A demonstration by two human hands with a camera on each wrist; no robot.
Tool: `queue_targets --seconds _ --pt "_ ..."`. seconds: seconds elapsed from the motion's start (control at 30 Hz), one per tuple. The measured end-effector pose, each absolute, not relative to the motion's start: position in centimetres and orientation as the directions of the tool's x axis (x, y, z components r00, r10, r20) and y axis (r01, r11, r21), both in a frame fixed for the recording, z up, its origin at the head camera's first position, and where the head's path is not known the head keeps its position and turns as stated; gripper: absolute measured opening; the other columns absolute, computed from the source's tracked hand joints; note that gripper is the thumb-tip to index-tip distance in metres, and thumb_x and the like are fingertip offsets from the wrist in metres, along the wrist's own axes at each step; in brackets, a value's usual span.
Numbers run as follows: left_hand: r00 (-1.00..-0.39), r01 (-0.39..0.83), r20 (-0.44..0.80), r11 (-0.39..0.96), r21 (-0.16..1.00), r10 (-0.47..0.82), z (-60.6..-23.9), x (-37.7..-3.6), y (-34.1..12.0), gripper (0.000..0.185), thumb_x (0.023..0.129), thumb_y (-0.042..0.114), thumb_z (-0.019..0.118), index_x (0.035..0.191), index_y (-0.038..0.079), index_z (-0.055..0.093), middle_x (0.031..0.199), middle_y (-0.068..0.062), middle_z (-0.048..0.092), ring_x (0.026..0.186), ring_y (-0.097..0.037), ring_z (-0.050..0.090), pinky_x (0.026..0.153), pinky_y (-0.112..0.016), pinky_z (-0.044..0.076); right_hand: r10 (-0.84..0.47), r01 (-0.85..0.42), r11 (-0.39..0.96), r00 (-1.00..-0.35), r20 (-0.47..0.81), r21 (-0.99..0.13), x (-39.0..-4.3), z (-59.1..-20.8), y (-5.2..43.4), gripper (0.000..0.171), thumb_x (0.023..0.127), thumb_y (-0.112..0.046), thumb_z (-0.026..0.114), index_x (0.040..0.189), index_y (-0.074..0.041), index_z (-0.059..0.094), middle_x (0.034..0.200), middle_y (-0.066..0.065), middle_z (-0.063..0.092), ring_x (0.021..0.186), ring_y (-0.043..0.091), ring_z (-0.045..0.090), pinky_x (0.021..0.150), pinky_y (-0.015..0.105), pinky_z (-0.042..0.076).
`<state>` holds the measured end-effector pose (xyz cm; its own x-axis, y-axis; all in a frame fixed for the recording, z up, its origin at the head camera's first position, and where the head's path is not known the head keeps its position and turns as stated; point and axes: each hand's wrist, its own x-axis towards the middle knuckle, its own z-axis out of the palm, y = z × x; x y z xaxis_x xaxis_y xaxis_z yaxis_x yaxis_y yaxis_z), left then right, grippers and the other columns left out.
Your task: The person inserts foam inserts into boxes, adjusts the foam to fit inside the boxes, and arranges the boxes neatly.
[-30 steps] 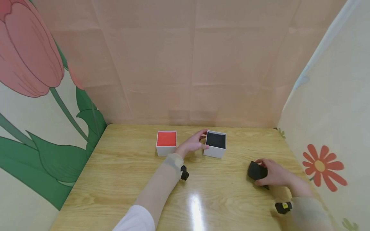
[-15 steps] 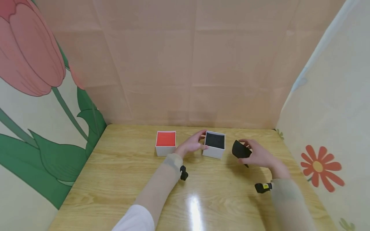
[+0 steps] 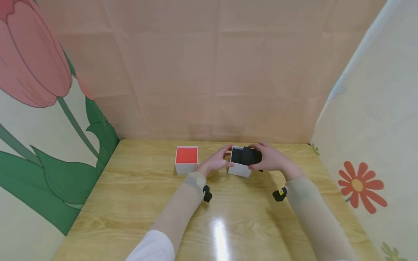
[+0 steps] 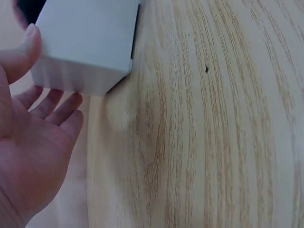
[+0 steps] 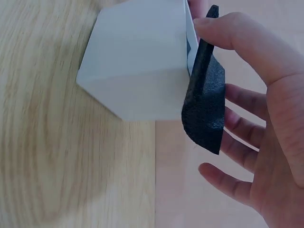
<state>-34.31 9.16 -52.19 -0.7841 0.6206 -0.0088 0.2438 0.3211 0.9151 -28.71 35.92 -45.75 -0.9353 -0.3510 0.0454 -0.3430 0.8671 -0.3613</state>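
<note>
Near the far edge of the wooden table (image 3: 137,203), a white box with a black lining (image 3: 241,161) stands between both hands. The left hand (image 3: 215,163) rests against its left wall with relaxed, nearly straight fingers, thumb on the near side. The right hand (image 3: 271,159) pinches a piece of black foam (image 3: 251,156) between thumb and fingers, holding it over the box's right rim, just at the opening. A second white box with a red lining (image 3: 186,159) stands just left of the left hand.
</note>
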Motion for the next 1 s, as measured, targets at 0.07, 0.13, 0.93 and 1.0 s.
queue_targets --seconds 0.07,0.13,0.93,1.0 --pt "-0.787 0.238 -0.019 0.331 0.913 0.617 -52.2 -34.3 9.1 0.089 0.097 0.018 0.08 0.17 0.02 0.03 0.173 -0.003 0.032 0.153 -0.03 0.042 0.126 -0.047 0.033 -0.363 -0.359 0.87 -0.93 0.054 -0.337 -29.2 -45.6 35.4 0.089 0.077 -0.05 0.092 0.15 -0.01 0.059 0.148 0.022 0.054 0.123 0.042 0.057 0.102 0.067 0.05" --pt "-0.788 0.235 -0.026 0.341 0.91 0.615 -52.1 -34.3 9.1 0.089 0.097 0.018 0.08 0.17 0.019 0.03 0.174 -0.002 0.032 0.153 -0.03 0.042 0.125 -0.047 0.033 -0.373 -0.37 0.87 -0.926 0.057 -0.325 -29.7 -45.5 34.9 0.089 0.077 -0.05 0.092 0.149 -0.01 0.06 0.147 0.022 0.054 0.122 0.042 0.057 0.1 0.066 0.051" --pt "-0.781 0.238 -0.041 0.357 0.903 0.623 -52.1 -34.1 9.2 0.088 0.098 0.019 0.078 0.171 0.021 0.028 0.174 -0.003 0.03 0.153 -0.028 0.042 0.125 -0.046 0.035 -0.411 -0.394 0.842 -0.911 0.035 -0.368 -30.7 -45.9 33.2 0.085 0.081 -0.048 0.092 0.15 -0.011 0.061 0.143 0.019 0.053 0.119 0.037 0.056 0.1 0.06 0.052" --pt "-0.782 0.237 -0.046 0.365 0.9 0.621 -52.1 -34.0 9.2 0.089 0.099 0.02 0.078 0.171 0.022 0.027 0.175 -0.002 0.029 0.154 -0.027 0.041 0.125 -0.046 0.035 -0.403 -0.379 0.845 -0.915 0.018 -0.377 -30.6 -46.1 33.2 0.086 0.081 -0.049 0.092 0.152 -0.012 0.06 0.145 0.019 0.052 0.12 0.037 0.056 0.101 0.06 0.052"
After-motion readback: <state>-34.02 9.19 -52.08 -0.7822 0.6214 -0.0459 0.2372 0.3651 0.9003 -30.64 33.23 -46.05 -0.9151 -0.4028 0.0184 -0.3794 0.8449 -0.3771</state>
